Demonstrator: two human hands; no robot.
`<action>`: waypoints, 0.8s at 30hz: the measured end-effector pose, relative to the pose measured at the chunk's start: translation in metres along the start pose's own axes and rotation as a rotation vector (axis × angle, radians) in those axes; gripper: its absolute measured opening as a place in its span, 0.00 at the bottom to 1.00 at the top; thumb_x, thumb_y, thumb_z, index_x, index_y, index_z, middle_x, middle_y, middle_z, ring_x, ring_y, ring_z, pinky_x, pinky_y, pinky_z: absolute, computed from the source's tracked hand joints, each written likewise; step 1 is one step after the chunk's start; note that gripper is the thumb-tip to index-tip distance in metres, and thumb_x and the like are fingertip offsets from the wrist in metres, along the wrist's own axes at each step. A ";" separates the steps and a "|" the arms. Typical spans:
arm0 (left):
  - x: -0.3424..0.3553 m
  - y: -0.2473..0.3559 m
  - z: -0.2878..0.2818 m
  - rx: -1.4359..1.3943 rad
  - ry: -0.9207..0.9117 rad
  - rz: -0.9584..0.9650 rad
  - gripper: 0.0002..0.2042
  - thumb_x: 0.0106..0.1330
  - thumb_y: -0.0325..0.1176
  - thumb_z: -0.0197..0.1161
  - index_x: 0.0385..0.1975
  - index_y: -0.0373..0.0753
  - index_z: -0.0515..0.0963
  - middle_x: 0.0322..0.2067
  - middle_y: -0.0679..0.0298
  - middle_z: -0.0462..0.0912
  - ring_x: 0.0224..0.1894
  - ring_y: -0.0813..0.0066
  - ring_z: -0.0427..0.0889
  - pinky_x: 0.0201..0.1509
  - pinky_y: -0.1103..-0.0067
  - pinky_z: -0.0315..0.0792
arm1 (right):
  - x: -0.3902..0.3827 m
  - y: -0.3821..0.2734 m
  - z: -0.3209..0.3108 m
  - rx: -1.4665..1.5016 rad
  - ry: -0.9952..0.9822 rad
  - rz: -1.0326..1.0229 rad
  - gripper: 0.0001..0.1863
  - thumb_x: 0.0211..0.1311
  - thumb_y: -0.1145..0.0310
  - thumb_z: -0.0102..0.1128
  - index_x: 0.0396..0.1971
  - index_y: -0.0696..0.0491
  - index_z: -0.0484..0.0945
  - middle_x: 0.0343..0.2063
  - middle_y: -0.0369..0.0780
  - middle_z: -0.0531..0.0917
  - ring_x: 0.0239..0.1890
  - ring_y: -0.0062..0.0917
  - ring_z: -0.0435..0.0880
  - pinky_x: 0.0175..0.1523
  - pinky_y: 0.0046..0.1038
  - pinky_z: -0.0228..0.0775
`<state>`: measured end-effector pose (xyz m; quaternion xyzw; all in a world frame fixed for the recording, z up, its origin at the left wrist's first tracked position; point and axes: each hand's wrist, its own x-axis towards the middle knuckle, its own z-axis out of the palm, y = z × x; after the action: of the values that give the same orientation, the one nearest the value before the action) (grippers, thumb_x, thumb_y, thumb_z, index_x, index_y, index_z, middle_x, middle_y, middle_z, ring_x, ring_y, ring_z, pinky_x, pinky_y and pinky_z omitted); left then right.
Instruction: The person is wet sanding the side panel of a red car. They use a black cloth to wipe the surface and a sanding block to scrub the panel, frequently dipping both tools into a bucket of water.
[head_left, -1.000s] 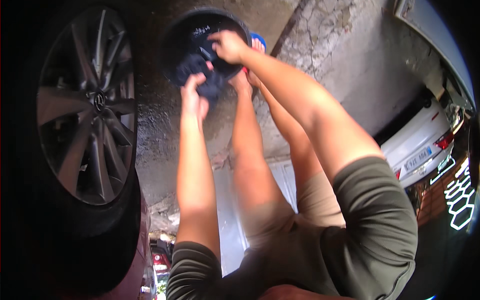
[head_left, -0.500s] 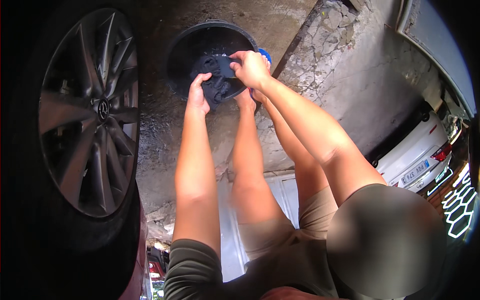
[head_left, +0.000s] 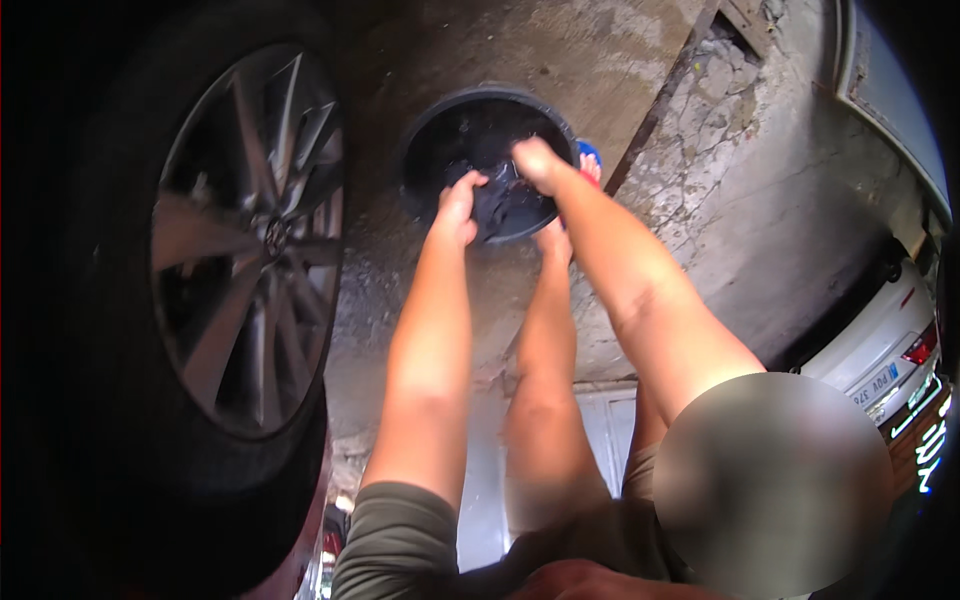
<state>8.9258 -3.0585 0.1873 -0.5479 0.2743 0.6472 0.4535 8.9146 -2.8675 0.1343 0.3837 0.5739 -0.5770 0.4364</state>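
Note:
Below my head sits a round black bucket (head_left: 452,110) with water and a dark cloth (head_left: 505,210) inside. My left hand (head_left: 458,208) is closed on the cloth at the bucket's left front, thumb toward the middle. My right hand (head_left: 538,164) is in the bucket's right part, blurred, its fingers curled down into the dark contents; what they grip, if anything, is hidden.
A car wheel (head_left: 250,240) stands close on the left. My bare legs (head_left: 548,350) reach toward the bucket, with blue footwear (head_left: 590,151) beside it. Cracked concrete (head_left: 690,130) lies on the right, with a white car (head_left: 860,340) beyond.
The cloth, held up between both hands half a second ago, is now lower in the bucket. My right hand has lost sight of its fingertips; the view has shifted, bucket and wheel appearing further right.

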 end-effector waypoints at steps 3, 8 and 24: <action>-0.084 0.006 -0.060 -0.023 0.146 -0.032 0.14 0.59 0.30 0.65 0.44 0.33 0.80 0.42 0.54 0.87 0.42 0.58 0.89 0.52 0.60 0.84 | -0.085 -0.035 0.088 0.372 -0.163 0.066 0.19 0.72 0.63 0.51 0.58 0.53 0.76 0.48 0.41 0.82 0.47 0.35 0.84 0.46 0.51 0.82; -0.240 -0.038 -0.001 0.060 0.111 0.481 0.22 0.52 0.21 0.65 0.50 0.32 0.79 0.42 0.59 0.86 0.44 0.66 0.87 0.51 0.69 0.83 | -0.222 -0.062 0.050 0.651 -0.338 0.116 0.30 0.75 0.67 0.39 0.76 0.46 0.65 0.72 0.44 0.69 0.69 0.46 0.71 0.55 0.61 0.80; -0.888 0.052 0.033 1.257 1.861 1.906 0.23 0.60 0.49 0.78 0.38 0.33 0.81 0.47 0.51 0.81 0.46 0.49 0.85 0.45 0.66 0.80 | -0.487 -0.274 0.093 0.485 -0.539 -0.549 0.26 0.86 0.53 0.39 0.77 0.42 0.63 0.76 0.29 0.66 0.73 0.20 0.68 0.68 0.39 0.72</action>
<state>8.8538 -3.3076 1.0386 -0.0913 0.9397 -0.1055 -0.3122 8.8195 -2.9404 0.6882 0.1444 0.3684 -0.8685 0.2986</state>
